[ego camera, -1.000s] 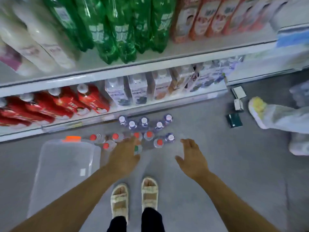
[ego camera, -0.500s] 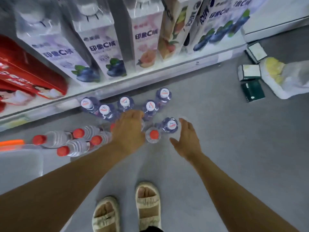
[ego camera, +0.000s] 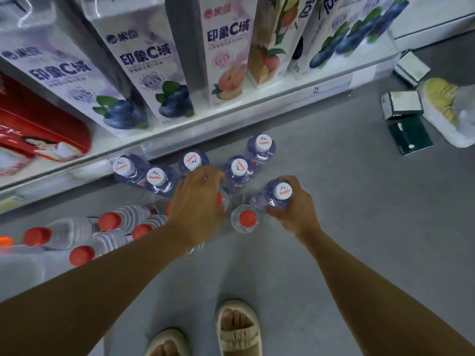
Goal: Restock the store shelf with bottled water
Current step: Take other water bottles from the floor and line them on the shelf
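Several water bottles stand on the grey floor in front of the bottom shelf (ego camera: 231, 116). Those nearest the shelf have white caps (ego camera: 239, 167) and bluish bodies; the ones to the left have red caps (ego camera: 109, 221) and clear bodies. My right hand (ego camera: 295, 214) is wrapped around the neck of a white-capped bottle (ego camera: 282, 191). My left hand (ego camera: 198, 204) is curled over a red-capped bottle (ego camera: 220, 200) that it mostly hides. One more red-capped bottle (ego camera: 247, 218) stands between my hands.
The bottom shelf holds tall juice cartons (ego camera: 154, 68) and red packs (ego camera: 38, 129). Small boxes (ego camera: 402, 105) lie on the floor at the right beside another person's shoe (ego camera: 447, 111). A clear plastic bin (ego camera: 15, 268) with an orange clip sits at the left. My sandalled feet (ego camera: 239, 330) are below.
I have bent lower, so the shelf and bottles look closer. My right hand moved forward and closed around the white-capped bottle. My left hand stays over the red-capped one.
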`<action>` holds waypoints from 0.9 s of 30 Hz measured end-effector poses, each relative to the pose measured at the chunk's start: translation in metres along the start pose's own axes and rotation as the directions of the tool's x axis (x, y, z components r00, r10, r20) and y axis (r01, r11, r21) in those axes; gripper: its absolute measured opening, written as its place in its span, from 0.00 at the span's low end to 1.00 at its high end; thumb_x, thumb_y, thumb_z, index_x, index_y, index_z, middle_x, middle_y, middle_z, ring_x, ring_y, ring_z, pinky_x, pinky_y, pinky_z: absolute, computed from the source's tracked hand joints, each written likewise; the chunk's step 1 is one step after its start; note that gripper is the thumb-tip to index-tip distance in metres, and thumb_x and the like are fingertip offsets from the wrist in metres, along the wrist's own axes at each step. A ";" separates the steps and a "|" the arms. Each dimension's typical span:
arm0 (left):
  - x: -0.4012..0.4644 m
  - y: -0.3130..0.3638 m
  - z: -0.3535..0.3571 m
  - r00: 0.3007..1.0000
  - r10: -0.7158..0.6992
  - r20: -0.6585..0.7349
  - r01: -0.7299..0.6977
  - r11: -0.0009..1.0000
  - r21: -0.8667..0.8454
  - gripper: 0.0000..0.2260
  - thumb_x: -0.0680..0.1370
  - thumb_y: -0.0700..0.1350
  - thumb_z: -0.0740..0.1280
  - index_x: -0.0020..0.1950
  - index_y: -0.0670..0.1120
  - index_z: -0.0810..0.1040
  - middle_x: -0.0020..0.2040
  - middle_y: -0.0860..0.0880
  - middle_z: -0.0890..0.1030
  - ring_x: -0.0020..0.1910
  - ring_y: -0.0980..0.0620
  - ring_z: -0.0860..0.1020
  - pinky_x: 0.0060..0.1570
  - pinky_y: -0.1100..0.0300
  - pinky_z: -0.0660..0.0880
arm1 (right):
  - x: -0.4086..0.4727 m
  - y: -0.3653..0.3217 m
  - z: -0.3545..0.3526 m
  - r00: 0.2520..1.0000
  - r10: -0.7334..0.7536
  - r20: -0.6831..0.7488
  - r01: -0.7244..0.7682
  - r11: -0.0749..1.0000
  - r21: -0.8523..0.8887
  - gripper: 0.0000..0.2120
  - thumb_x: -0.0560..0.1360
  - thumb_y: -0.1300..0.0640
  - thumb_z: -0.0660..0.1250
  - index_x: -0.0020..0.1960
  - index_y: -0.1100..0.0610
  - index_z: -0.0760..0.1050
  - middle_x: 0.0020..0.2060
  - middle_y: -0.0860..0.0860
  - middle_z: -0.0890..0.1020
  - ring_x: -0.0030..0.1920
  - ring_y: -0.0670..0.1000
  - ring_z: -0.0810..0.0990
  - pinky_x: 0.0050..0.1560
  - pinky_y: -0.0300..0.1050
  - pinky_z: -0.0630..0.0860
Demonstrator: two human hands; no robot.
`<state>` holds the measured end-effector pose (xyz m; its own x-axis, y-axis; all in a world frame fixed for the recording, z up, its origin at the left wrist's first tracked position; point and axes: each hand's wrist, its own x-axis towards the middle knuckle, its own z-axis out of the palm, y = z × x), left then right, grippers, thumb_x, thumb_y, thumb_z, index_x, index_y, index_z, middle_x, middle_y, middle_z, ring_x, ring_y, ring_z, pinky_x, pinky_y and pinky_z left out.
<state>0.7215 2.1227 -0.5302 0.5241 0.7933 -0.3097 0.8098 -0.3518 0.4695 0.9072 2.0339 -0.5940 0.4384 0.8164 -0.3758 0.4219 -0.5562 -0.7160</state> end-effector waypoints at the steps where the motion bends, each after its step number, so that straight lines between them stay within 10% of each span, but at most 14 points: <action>1: -0.001 0.001 -0.004 1.000 -0.001 -0.003 0.001 1.000 -0.001 0.19 0.72 0.40 0.69 0.63 0.42 0.72 0.60 0.43 0.74 0.59 0.42 0.72 0.59 0.51 0.68 | -0.001 -0.005 -0.005 1.000 0.007 -0.013 -0.007 1.000 -0.002 0.26 0.61 0.61 0.80 0.53 0.55 0.71 0.45 0.46 0.79 0.43 0.47 0.77 0.38 0.20 0.67; 12: -0.039 0.070 -0.127 0.995 -0.039 0.088 0.054 0.982 -0.179 0.24 0.69 0.46 0.70 0.63 0.46 0.70 0.59 0.46 0.74 0.59 0.45 0.73 0.58 0.49 0.71 | -0.048 -0.153 -0.144 0.993 -0.036 -0.113 0.043 0.997 0.063 0.20 0.65 0.57 0.78 0.53 0.54 0.74 0.44 0.45 0.80 0.41 0.41 0.78 0.36 0.24 0.70; 18: -0.077 0.117 -0.233 0.995 -0.039 0.094 0.065 0.957 -0.283 0.33 0.68 0.48 0.74 0.70 0.48 0.64 0.67 0.47 0.68 0.66 0.48 0.67 0.60 0.56 0.68 | -0.078 -0.277 -0.213 0.988 -0.049 -0.147 0.071 0.987 0.142 0.21 0.63 0.51 0.78 0.52 0.53 0.75 0.47 0.47 0.81 0.49 0.47 0.79 0.52 0.43 0.75; 23: -0.115 0.142 -0.323 0.999 -0.026 0.027 0.034 0.926 -0.376 0.33 0.68 0.47 0.76 0.69 0.51 0.64 0.67 0.50 0.70 0.64 0.52 0.70 0.58 0.61 0.69 | -0.114 -0.384 -0.255 0.992 -0.080 -0.102 0.097 0.979 0.177 0.11 0.69 0.52 0.75 0.40 0.49 0.72 0.39 0.42 0.77 0.40 0.42 0.76 0.34 0.26 0.68; 27: -0.155 0.157 -0.388 0.999 -0.032 0.016 0.036 0.890 -0.454 0.34 0.67 0.46 0.77 0.68 0.51 0.64 0.63 0.53 0.72 0.63 0.55 0.71 0.56 0.64 0.68 | -0.145 -0.467 -0.274 0.989 -0.133 -0.058 0.141 0.973 0.180 0.18 0.67 0.48 0.75 0.55 0.51 0.78 0.48 0.45 0.81 0.49 0.47 0.78 0.48 0.41 0.75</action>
<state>0.6648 2.1375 -0.0874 0.5019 0.7960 -0.3383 0.6207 -0.0591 0.7818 0.8638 2.1325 -0.0444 0.4236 0.8727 -0.2427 0.3296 -0.3981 -0.8561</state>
